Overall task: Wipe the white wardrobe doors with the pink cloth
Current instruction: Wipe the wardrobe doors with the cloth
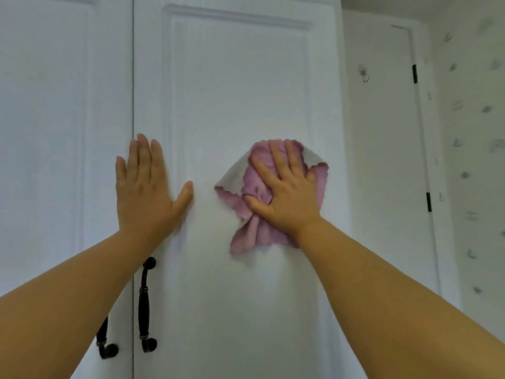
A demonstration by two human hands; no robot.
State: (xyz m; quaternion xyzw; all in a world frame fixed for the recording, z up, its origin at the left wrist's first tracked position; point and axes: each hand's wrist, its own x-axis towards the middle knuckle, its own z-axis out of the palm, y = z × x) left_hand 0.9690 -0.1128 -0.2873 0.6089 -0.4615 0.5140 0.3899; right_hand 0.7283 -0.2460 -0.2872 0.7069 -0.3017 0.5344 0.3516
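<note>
Mid-wipe, judging by pose. Right hand (287, 192) presses pink cloth (257, 212) flat on right door (237, 77), above black handle (144, 305). Left hand (144, 187) flat, empty, bracing door above handle. Left door (54, 132) untouched now; finished share unclear.

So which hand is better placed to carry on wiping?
The right hand: it presses the crumpled pink cloth flat against the white panelled wardrobe door. The left hand lies bare on that door.

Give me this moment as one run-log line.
step: wiping | right hand: presses cloth on right door | left hand: flat on same door | handles: untouched
</note>
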